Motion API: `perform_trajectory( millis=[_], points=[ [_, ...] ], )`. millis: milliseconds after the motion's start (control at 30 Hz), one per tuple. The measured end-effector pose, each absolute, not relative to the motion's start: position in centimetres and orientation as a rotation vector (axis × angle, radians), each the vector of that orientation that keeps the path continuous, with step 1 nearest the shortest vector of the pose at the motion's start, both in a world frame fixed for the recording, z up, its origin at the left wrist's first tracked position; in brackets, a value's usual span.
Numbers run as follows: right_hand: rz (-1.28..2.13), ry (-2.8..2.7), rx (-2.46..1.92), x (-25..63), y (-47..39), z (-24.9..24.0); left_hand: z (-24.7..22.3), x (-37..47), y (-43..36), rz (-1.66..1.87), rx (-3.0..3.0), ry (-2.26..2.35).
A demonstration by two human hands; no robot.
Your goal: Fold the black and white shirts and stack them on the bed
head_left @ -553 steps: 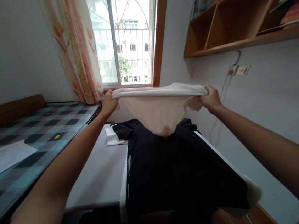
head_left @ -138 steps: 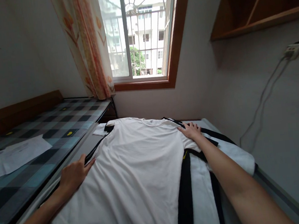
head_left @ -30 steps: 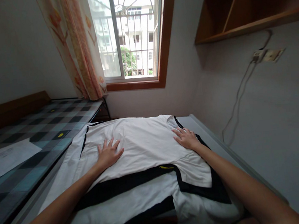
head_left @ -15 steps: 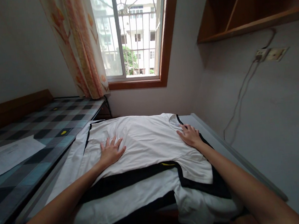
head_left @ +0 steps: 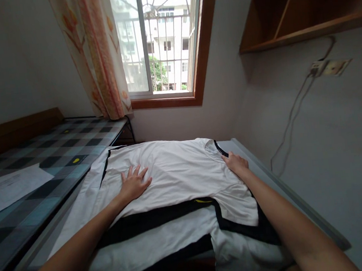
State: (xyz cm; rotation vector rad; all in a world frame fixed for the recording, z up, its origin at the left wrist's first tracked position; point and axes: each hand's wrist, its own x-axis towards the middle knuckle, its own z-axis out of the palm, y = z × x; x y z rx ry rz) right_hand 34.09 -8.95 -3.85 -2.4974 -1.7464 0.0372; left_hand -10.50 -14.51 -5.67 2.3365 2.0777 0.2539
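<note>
A white T-shirt lies spread out, its dark-edged collar to the right. Under it, a black garment shows along the near side, and another white garment hangs over the near edge. My left hand rests flat on the shirt's left half, fingers spread. At the collar, my right hand has its fingers closed on the shirt fabric by the shoulder; the fingertips are partly hidden.
The clothes lie on a grey board-like surface against the right wall. To the left stands a bed with a checked cover and white papers. A curtain and window are behind; a wooden shelf hangs upper right.
My right hand has gone from lying spread on the shirt to closed fingers at the collar, shifting slightly right. My left hand has stayed in place.
</note>
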Motion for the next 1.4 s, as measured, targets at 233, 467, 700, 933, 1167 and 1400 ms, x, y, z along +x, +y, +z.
perform_trajectory(
  millis=[233,467,700,933,1167,1400],
  points=[
    [-0.056,-1.736,-2.533,34.8,-13.3,-3.3,-5.4,-10.7,-13.4,0.238,2.440,1.934],
    [0.000,-1.708,-2.640,36.3,-19.4,-3.8,-5.2,-11.1,-12.3,0.156,2.566,1.710],
    [-0.347,-1.745,-2.449,34.5,-18.2,-1.2,-3.7,-10.6,-10.3,0.235,2.534,1.805],
    [-0.073,-1.759,-2.468,31.4,-14.9,-3.4,-5.6,-10.4,-9.8,0.268,2.330,2.012],
    [-0.030,-1.718,-2.473,31.6,-13.5,-5.3,-5.9,-10.5,-9.9,0.245,2.293,2.046],
    [0.002,-1.761,-2.424,31.9,-12.3,-5.2,-5.3,-9.9,-10.3,0.211,2.213,2.097]
  ],
)
